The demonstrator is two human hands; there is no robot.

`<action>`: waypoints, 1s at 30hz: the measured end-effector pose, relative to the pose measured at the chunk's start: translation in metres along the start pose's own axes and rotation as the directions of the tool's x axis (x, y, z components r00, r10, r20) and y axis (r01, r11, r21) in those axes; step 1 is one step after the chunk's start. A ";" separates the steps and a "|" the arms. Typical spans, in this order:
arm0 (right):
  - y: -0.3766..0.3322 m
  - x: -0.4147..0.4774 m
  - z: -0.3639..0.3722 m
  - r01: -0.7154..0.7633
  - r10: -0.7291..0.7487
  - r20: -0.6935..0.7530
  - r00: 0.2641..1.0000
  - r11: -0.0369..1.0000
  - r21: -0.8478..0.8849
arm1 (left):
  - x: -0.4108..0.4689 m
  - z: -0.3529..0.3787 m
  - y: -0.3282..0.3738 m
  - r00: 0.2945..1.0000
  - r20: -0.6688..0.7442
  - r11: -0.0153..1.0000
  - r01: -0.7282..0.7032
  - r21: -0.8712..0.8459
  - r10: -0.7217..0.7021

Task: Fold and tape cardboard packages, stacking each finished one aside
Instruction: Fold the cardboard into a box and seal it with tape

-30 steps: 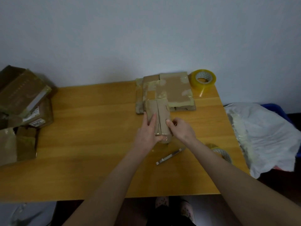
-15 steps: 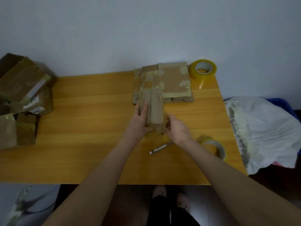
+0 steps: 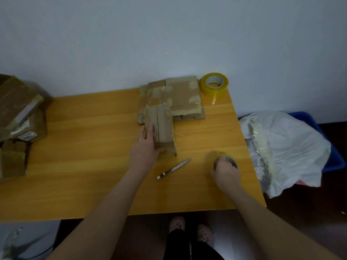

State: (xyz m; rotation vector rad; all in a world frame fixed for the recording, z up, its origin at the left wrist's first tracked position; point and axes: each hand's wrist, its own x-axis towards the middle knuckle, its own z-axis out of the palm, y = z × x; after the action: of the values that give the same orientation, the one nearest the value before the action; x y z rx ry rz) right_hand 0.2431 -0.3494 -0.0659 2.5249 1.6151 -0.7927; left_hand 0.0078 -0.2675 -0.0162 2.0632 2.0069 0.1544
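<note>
The left hand is grasping the small package at its near-left corner. The package is lying on the wooden table, touching the taped stack behind it. To the package's right, the right hand is clutching a blurred tape roll. A knife is lying just nearer than the package. Boxes are sitting far left of it, and a white bag is lying far right.

tape rolls: 2 | knife: 1 | hands: 2 | hand-held package: 1
</note>
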 end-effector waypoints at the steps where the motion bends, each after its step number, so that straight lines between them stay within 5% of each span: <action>1: 0.000 0.000 -0.003 0.006 -0.005 -0.026 1.000 0.999 0.049 | 0.000 -0.001 0.002 1.000 0.028 1.000 0.014 -0.004 -0.014; 3: -0.003 -0.002 -0.013 0.042 -0.029 -0.078 0.997 0.984 0.172 | -0.004 -0.008 0.006 0.999 0.037 1.000 0.014 0.008 -0.014; 8: -0.029 -0.004 -0.059 0.229 -0.178 -0.153 0.972 0.860 0.457 | -0.014 -0.041 0.039 0.872 -0.340 0.924 -0.382 -0.021 0.353; 10: -0.040 -0.007 -0.080 0.317 -0.256 -0.187 0.948 0.769 0.555 | -0.006 -0.057 0.058 0.897 -0.323 0.907 -0.375 -0.191 0.303; 14: -0.055 -0.016 -0.121 0.474 -0.413 -0.248 0.876 0.646 0.598 | 0.014 -0.081 0.071 0.980 -0.067 0.767 -0.190 -0.613 0.190; 21: -0.060 -0.027 -0.156 0.519 -0.592 -0.149 0.792 0.525 0.674 | 0.004 -0.092 0.074 0.989 -0.147 0.648 -0.101 -0.755 -0.017; 26: -0.061 -0.037 -0.160 0.568 -0.635 -0.108 0.765 0.586 0.578 | -0.008 -0.093 0.068 0.994 -0.096 0.614 -0.038 -0.788 -0.061; 30: -0.063 -0.038 -0.166 0.602 -0.571 -0.191 0.798 0.769 0.214 | -0.019 -0.096 0.051 0.986 -0.058 0.574 0.041 -0.818 -0.154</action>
State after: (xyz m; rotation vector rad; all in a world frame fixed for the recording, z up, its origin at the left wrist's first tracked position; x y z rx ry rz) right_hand 0.2422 -0.3030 0.1091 2.2379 2.5673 -0.9726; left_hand 0.0321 -0.2764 0.0916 1.3346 1.6025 1.0118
